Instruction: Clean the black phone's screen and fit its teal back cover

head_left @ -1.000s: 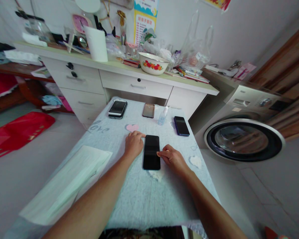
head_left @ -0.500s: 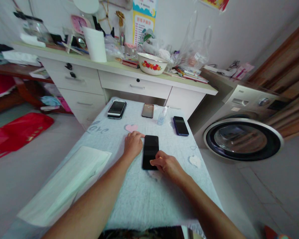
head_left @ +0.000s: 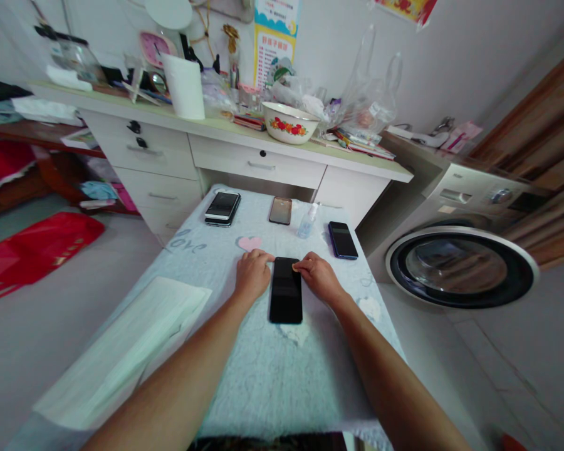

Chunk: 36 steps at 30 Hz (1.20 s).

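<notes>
A black smartphone (head_left: pixel 286 294) lies flat on the cloth-covered table, its dark screen facing up. My left hand (head_left: pixel 254 274) rests on the cloth at its left, fingers curled, with a fingertip steadying the phone's upper left corner. Over the upper right edge of the screen, my right hand (head_left: pixel 318 275) has its fingers pinched together; a small pale yellowish spot shows at the tips, too small to name. Beyond the hands stand a clear spray bottle (head_left: pixel 307 222) and a brownish phone case (head_left: pixel 281 211). Another phone (head_left: pixel 343 240) with a blue edge lies to the right.
Stacked phones (head_left: pixel 222 207) lie at the table's far left corner. A folded pale cloth or paper sheet (head_left: pixel 126 351) covers the near left side. Behind, a cabinet (head_left: pixel 258 164) carries a flowered bowl (head_left: pixel 290 123) and a paper roll (head_left: pixel 184 88). A washing machine (head_left: pixel 460 207) stands right.
My right hand has moved away from me along the phone, from its lower right part to its upper right edge. My left hand stays at the upper left corner.
</notes>
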Each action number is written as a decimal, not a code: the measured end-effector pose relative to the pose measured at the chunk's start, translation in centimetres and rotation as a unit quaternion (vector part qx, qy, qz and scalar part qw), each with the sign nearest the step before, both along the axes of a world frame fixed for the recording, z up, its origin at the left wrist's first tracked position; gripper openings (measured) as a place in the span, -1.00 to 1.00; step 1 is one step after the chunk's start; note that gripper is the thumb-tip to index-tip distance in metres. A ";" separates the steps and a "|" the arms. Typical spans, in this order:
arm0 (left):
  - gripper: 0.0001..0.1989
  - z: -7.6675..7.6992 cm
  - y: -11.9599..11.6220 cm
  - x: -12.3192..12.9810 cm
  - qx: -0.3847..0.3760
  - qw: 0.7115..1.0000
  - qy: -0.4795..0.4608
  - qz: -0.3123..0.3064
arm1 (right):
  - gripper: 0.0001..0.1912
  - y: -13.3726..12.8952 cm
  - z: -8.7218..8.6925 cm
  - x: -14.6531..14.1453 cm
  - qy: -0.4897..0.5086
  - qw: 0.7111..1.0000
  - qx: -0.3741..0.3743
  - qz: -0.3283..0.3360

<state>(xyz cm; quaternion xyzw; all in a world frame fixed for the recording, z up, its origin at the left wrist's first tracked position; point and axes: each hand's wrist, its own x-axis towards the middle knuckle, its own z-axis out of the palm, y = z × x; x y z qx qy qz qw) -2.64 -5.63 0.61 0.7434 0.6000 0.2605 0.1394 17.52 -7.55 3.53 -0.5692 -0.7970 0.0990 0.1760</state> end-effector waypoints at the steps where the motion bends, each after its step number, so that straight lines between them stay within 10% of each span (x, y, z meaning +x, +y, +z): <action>1: -0.65 -0.1 0.0 0.0 0.001 1.000 -0.002 0.000 | -0.79 0.5 -0.1 0.0 0.002 1.000 0.002 -0.005; 10: -0.65 -0.1 0.1 -0.1 0.003 1.000 -0.001 0.000 | -0.80 2.3 -1.1 0.4 0.028 0.999 0.015 -0.036; 26: -0.67 0.1 -0.1 0.0 0.006 1.000 0.001 -0.001 | -0.78 -4.8 -0.7 0.3 0.082 0.996 -0.004 0.027; 36: -0.74 1.5 -1.4 0.5 -0.033 0.998 0.037 0.036 | -0.78 -7.2 -0.9 -0.8 0.100 0.994 -0.006 -0.054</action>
